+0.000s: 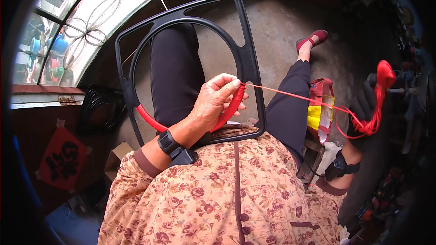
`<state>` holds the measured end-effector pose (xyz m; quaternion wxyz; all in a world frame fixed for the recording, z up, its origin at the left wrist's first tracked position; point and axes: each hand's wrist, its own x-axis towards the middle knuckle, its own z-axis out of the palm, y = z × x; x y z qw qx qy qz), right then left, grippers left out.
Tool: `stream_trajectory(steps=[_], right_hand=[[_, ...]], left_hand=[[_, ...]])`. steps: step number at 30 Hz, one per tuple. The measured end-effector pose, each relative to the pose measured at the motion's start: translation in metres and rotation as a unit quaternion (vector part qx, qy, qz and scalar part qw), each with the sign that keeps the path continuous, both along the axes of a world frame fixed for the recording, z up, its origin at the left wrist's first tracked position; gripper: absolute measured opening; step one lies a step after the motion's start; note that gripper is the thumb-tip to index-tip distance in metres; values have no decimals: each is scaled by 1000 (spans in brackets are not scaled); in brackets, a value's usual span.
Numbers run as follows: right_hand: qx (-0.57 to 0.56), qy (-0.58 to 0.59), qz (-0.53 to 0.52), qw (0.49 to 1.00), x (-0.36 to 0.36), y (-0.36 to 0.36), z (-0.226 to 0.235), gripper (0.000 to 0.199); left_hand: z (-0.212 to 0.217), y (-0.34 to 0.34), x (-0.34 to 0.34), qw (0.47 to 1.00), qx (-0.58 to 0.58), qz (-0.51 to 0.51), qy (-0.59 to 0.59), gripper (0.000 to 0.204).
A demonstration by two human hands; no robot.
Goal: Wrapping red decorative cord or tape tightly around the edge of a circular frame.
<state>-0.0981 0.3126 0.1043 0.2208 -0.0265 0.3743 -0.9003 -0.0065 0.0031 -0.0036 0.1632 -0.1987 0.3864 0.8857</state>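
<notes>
A black frame (249, 63) with a round inner ring rests over my lap. Red cord is wound closely round the ring's lower part, making a red band (146, 119). With thumb and fingers closed, my left hand (212, 98) pinches the ring where the winding ends at the right. From there a taut strand of red cord (290, 94) runs right to my right hand (362, 104), which wears a dark glove and is closed on the cord. A loose red hank (372, 126) hangs there, with a thick red bunch (386, 74) above. The right fingers are partly lost in shadow.
A red and yellow bag (319, 109) stands beside my right leg. Several black frames (97, 109) lean at the left below the window, near a cardboard box (117, 159). A red paper sheet (63, 159) hangs at the left. Dark clutter lines the right edge.
</notes>
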Motion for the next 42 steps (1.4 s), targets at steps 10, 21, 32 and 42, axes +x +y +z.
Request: stream_trajectory(steps=[10,21,32,42], right_hand=[[372,234,33,898,-56,-128,11,38],[521,386,-54,759,-87,-170,-27,23],[289,163,204,921,-16,-141,-115,28],[270,35,185,944,29,-130,-110,23]], left_hand=[[-4,3,-1,999,0,-35,4,15],[0,-2,4,999,-7,-48,23,19],[-5,-1,-2,993,54,-85,60,23],[13,-18,-19,992,12,-112,61,28]])
